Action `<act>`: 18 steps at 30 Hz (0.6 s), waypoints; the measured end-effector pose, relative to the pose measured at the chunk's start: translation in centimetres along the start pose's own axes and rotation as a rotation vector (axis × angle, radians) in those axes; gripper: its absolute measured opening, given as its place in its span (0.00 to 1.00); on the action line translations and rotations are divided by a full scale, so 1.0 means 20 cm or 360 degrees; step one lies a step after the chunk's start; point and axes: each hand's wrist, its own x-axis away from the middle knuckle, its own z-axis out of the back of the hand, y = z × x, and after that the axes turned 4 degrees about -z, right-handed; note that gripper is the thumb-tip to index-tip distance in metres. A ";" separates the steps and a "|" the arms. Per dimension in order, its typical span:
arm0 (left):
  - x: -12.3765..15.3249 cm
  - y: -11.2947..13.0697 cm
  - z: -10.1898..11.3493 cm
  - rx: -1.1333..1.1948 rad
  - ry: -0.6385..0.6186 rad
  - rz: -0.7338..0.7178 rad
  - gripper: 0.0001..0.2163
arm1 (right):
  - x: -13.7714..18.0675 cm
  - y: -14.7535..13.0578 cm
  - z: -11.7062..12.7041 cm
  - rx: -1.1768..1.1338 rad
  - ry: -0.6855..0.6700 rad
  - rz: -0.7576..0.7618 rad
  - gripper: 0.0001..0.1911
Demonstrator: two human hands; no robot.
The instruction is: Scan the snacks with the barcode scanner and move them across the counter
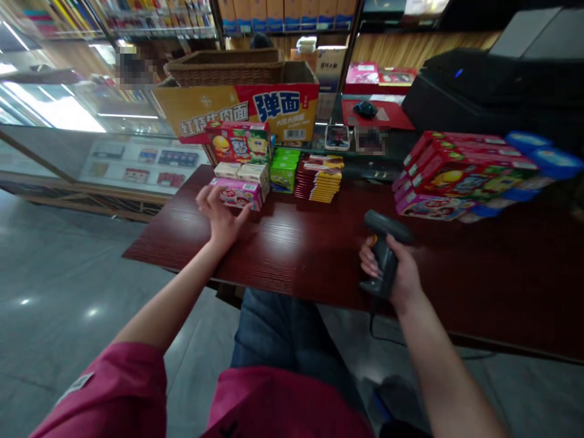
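Observation:
My left hand is at the front of a pink box, fingers spread, with the fingertips by its left end and the thumb near its lower right corner. Whether the fingers touch it, I cannot tell. White small boxes stand right behind the pink box, and a red snack box is behind those. My right hand is wrapped round the grip of a dark barcode scanner, held over the front of the counter, its cable hanging down.
On the brown counter are green packets, a stack of red-yellow packets, and at right stacked red boxes beside blue-lidded containers. Behind stand a noodle carton, a wicker basket, a phone and a mouse.

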 end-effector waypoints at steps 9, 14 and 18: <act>-0.04 -0.39 0.00 0.0714 -0.0281 0.0797 0.39 | -0.19 0.19 -0.29 0.0038 -0.0324 -0.0263 0.16; -0.01 -0.37 0.01 0.0708 -0.0343 0.0725 0.35 | -0.23 0.24 -0.35 0.0084 -0.0386 -0.0347 0.18; -0.01 -0.33 0.09 0.0511 -0.0430 0.0673 0.27 | -0.21 0.24 -0.35 0.0069 -0.0352 -0.0334 0.17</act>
